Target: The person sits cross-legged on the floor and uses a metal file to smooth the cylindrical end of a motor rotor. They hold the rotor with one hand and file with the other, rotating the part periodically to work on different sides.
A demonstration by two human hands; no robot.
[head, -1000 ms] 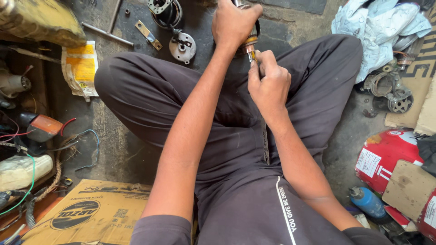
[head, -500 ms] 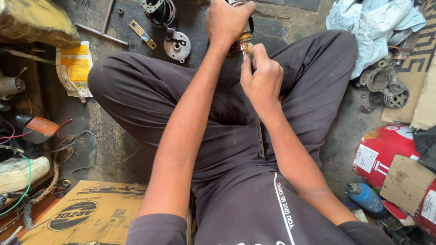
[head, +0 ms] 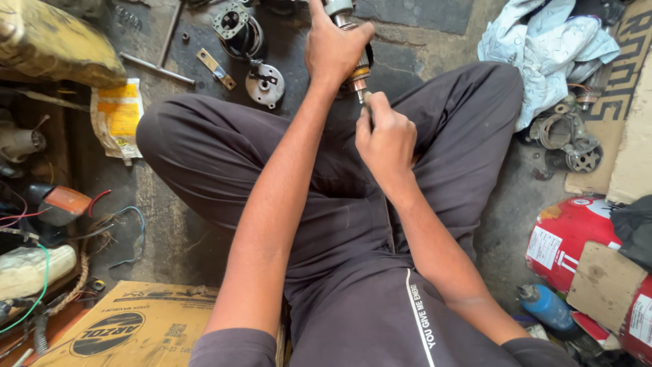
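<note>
I sit cross-legged on a dirty workshop floor in dark trousers. My left hand (head: 334, 49) is wrapped around a motor armature (head: 358, 69), a metal shaft with copper-coloured windings, held upright above my knees. My right hand (head: 384, 134) is closed just below it, fingers pinched at the shaft's lower end (head: 365, 95); whether a small tool is in the fingers I cannot tell. The armature's top runs out of the frame.
A round metal end plate (head: 265, 85), a motor housing with wires (head: 234, 26), a flat bracket (head: 217, 68) and a rod (head: 156, 68) lie ahead left. Rags (head: 543, 47) and gear parts (head: 567, 139) sit right, a red cylinder (head: 574, 238) near right, cardboard box (head: 136, 326) lower left.
The view has shifted slightly; both hands stay together on the armature, with my right hand sitting a little lower under the shaft end.
</note>
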